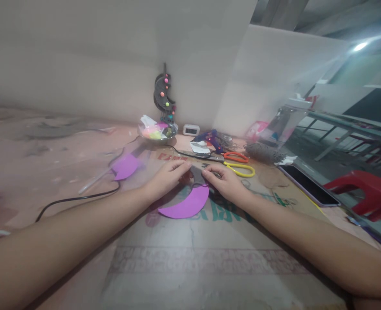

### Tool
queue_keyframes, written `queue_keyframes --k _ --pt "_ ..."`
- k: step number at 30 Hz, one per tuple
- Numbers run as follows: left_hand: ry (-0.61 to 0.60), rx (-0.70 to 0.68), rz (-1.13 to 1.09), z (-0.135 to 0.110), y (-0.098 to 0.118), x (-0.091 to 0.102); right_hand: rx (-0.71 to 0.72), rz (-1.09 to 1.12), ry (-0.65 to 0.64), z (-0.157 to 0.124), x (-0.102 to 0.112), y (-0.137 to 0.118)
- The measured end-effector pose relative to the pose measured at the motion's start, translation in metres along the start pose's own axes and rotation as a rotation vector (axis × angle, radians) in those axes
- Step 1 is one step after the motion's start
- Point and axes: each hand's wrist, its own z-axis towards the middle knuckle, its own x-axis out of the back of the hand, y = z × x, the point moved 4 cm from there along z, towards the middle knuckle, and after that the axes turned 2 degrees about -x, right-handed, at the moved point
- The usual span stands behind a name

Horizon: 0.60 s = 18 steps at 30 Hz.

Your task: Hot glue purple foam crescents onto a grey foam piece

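My left hand (168, 177) and my right hand (225, 181) are closed on opposite edges of a small dark grey piece (198, 175), thumbs and fingertips pinching it. Its exact shape is partly covered by the fingers. Just below it, a purple crescent-shaped cutout (188, 204) lies on the flat cardboard (177, 241), and its upper tip comes close to the grey piece; I cannot tell if they are joined. Beyond my right hand rest yellow-handled scissors (244, 170) and red-handled scissors (236, 156).
Behind the hands stand a bowl of scraps (158, 132), a dark crescent ornament with coloured balls (163, 94), a small white clock (191, 130) and a dark blue glue gun (212, 140). A phone (310, 185) and a bottle (282, 118) are at right. A black cord (77, 198) crosses the left.
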Motion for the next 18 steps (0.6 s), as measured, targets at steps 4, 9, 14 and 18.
queue_keyframes --k 4,9,14,18 --pt "-0.031 -0.002 0.054 0.0008 -0.0021 0.0015 -0.007 -0.013 0.017 -0.0004 0.0006 0.0013" --pt "-0.037 0.016 0.123 0.0004 -0.0018 0.002 -0.016 -0.009 0.018 0.0 0.0009 0.0021" --pt "-0.036 -0.009 0.07 -0.0008 0.0026 0.0 -0.016 -0.002 0.028 0.0 0.0013 0.0012" --pt "-0.066 -0.014 0.099 -0.0007 -0.0004 0.0008 -0.046 0.009 0.036 -0.0006 0.0014 0.0021"
